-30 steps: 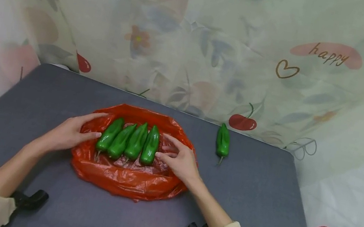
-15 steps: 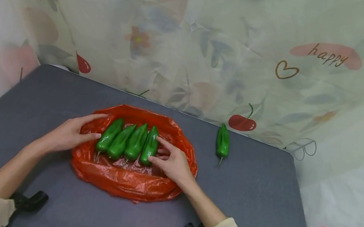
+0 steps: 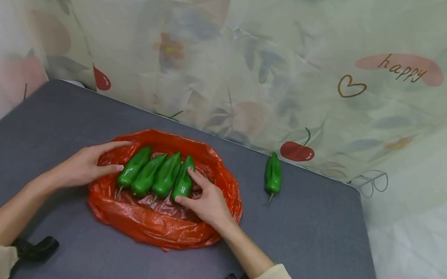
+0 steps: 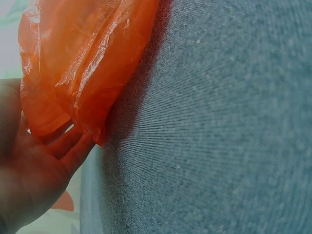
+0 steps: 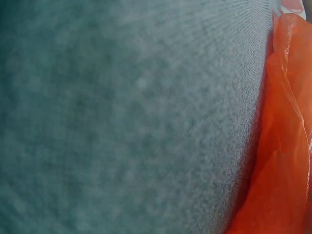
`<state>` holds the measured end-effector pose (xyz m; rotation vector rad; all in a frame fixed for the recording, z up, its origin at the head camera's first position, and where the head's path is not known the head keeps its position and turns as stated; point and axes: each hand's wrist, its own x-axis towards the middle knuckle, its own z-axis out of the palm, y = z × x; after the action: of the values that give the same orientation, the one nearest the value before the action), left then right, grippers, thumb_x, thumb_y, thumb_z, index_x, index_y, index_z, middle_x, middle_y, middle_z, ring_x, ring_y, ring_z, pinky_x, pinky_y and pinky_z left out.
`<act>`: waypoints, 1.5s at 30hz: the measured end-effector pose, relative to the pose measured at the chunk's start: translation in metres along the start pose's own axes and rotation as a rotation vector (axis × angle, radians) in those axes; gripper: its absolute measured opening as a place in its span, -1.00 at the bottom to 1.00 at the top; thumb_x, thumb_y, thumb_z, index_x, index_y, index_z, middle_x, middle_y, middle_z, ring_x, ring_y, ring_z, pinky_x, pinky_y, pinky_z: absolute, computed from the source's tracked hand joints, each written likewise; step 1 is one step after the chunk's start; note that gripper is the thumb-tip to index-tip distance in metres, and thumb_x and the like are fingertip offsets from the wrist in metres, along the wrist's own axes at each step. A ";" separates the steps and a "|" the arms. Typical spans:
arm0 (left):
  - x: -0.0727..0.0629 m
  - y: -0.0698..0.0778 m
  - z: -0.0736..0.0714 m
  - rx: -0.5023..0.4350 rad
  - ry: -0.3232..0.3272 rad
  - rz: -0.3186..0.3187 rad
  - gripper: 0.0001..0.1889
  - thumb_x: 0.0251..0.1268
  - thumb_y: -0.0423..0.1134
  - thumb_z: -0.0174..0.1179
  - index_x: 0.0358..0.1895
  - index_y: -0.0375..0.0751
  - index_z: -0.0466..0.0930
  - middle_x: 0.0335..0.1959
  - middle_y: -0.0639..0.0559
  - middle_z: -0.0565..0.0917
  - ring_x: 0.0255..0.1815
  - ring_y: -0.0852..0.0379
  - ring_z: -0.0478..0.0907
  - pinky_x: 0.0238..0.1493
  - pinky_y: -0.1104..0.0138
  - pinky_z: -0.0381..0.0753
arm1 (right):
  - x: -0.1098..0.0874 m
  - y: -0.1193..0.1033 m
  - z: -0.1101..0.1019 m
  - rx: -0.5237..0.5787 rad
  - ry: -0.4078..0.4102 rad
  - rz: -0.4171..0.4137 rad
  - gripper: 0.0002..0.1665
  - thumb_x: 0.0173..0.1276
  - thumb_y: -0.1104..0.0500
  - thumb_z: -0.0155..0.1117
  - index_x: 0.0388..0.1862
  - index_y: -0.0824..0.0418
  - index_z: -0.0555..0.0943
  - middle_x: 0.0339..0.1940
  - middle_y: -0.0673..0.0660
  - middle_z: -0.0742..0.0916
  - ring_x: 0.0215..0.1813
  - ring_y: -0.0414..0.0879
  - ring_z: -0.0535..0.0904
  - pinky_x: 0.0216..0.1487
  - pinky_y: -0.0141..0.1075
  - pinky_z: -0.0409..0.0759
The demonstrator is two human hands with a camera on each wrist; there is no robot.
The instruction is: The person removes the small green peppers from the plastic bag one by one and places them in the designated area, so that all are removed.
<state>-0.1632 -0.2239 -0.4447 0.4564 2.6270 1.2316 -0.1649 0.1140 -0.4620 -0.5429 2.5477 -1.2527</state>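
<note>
A crinkled red plastic bag (image 3: 158, 221) lies spread open on the grey table. Several green peppers (image 3: 147, 174) sit side by side inside it, stem ends toward the near side. My left hand (image 3: 88, 164) reaches over the bag's left rim, thumb and forefinger apart, the thumb tip beside the leftmost pepper. In the left wrist view its other fingers (image 4: 73, 148) pass behind the translucent bag wall. My right hand (image 3: 209, 203) comes over the right rim and pinches the rightmost pepper (image 3: 185, 180), thumb near its lower end and forefinger higher up.
Another green pepper (image 3: 273, 174) lies alone on the table (image 3: 302, 249), right of the bag near the back edge. Behind the table hangs a printed curtain (image 3: 241, 54). The right wrist view shows mostly tabletop beside the bag wall (image 5: 280, 146).
My right hand has moved left from the bag's right side onto the rightmost pepper, its thumb and forefinger now against it. The left hand has stayed in place.
</note>
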 end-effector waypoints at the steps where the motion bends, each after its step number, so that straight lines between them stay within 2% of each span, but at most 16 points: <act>1: 0.000 0.000 0.000 -0.002 -0.001 0.000 -0.32 0.43 -0.04 0.21 0.53 -0.10 0.20 0.24 -0.33 0.49 -0.19 0.09 0.61 -0.23 0.28 0.62 | 0.000 0.000 0.000 -0.018 -0.002 -0.003 -0.04 0.22 -0.03 0.52 0.54 0.03 0.29 0.53 0.05 0.34 -0.09 -0.13 0.66 -0.13 -0.36 0.61; 6: 0.000 0.000 0.000 -0.016 -0.005 -0.002 -0.32 0.43 -0.05 0.21 0.53 -0.10 0.20 0.22 -0.33 0.50 -0.25 0.11 0.61 -0.27 0.29 0.61 | 0.002 0.000 0.002 -0.087 -0.017 -0.018 0.02 0.20 -0.08 0.52 0.57 0.04 0.24 0.57 0.11 0.27 -0.14 -0.15 0.65 -0.12 -0.32 0.60; 9: -0.001 0.000 0.000 -0.011 -0.001 -0.002 -0.32 0.43 -0.04 0.21 0.53 -0.10 0.21 0.22 -0.33 0.50 -0.21 0.08 0.61 -0.24 0.28 0.61 | 0.003 0.000 0.004 -0.122 -0.021 -0.034 0.06 0.18 -0.10 0.53 0.58 0.05 0.22 0.57 0.14 0.25 0.16 -0.05 0.59 0.10 -0.19 0.57; 13: -0.001 0.000 0.001 0.010 0.011 0.006 -0.33 0.43 -0.04 0.21 0.52 -0.09 0.22 0.25 -0.31 0.50 -0.06 0.00 0.60 -0.13 0.22 0.61 | 0.003 -0.001 0.005 -0.154 -0.022 -0.055 0.11 0.15 -0.11 0.55 0.58 0.08 0.19 0.58 0.16 0.22 0.49 0.10 0.26 0.36 -0.03 0.37; 17: -0.001 -0.001 0.001 0.019 0.016 0.008 -0.34 0.43 -0.04 0.21 0.52 -0.08 0.23 0.26 -0.31 0.49 -0.01 -0.04 0.58 -0.08 0.17 0.59 | 0.004 -0.002 0.008 -0.172 -0.017 -0.060 0.13 0.14 -0.12 0.56 0.58 0.10 0.19 0.58 0.16 0.22 0.49 0.16 0.25 0.38 0.02 0.33; 25: -0.001 -0.001 0.001 0.011 0.008 -0.003 -0.32 0.43 -0.03 0.21 0.52 -0.09 0.22 0.25 -0.31 0.49 -0.06 -0.01 0.59 -0.14 0.24 0.61 | 0.005 -0.003 0.010 -0.191 0.013 -0.048 0.11 0.15 -0.16 0.53 0.58 0.10 0.20 0.57 0.13 0.25 0.48 0.11 0.28 0.38 -0.01 0.32; 28: -0.002 0.000 0.001 0.010 0.005 -0.007 -0.32 0.43 -0.03 0.21 0.53 -0.10 0.21 0.24 -0.32 0.50 -0.08 0.00 0.59 -0.14 0.23 0.61 | 0.005 -0.003 0.009 -0.178 0.009 -0.045 0.08 0.18 -0.12 0.53 0.57 0.11 0.21 0.56 0.16 0.26 0.48 0.14 0.29 0.37 -0.01 0.35; 33: -0.002 0.001 0.000 0.010 0.005 -0.012 -0.32 0.43 -0.02 0.20 0.53 -0.09 0.21 0.25 -0.32 0.49 -0.08 0.00 0.59 -0.12 0.19 0.60 | 0.004 -0.005 0.005 -0.148 0.000 -0.033 0.03 0.21 -0.02 0.51 0.57 0.11 0.21 0.54 0.17 0.30 0.46 0.06 0.32 0.34 -0.07 0.39; 39: -0.001 0.001 0.000 -0.014 -0.003 -0.013 -0.31 0.44 -0.03 0.21 0.53 -0.09 0.20 0.24 -0.33 0.49 -0.17 0.09 0.62 -0.19 0.26 0.61 | 0.002 -0.005 -0.001 -0.129 0.005 -0.038 0.00 0.21 0.04 0.48 0.57 0.08 0.22 0.53 0.14 0.33 0.41 0.02 0.40 0.26 -0.11 0.48; 45: -0.003 0.000 -0.001 -0.043 -0.002 -0.003 -0.36 0.46 -0.17 0.19 0.53 -0.09 0.20 0.23 -0.32 0.49 -0.28 0.09 0.62 -0.24 0.30 0.61 | 0.000 -0.005 -0.006 -0.070 -0.003 -0.026 0.01 0.21 0.07 0.48 0.58 0.00 0.21 0.55 0.11 0.30 0.33 -0.02 0.47 0.16 -0.15 0.54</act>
<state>-0.1612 -0.2261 -0.4439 0.4462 2.5929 1.2826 -0.1661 0.1157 -0.4543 -0.5937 2.5978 -1.1739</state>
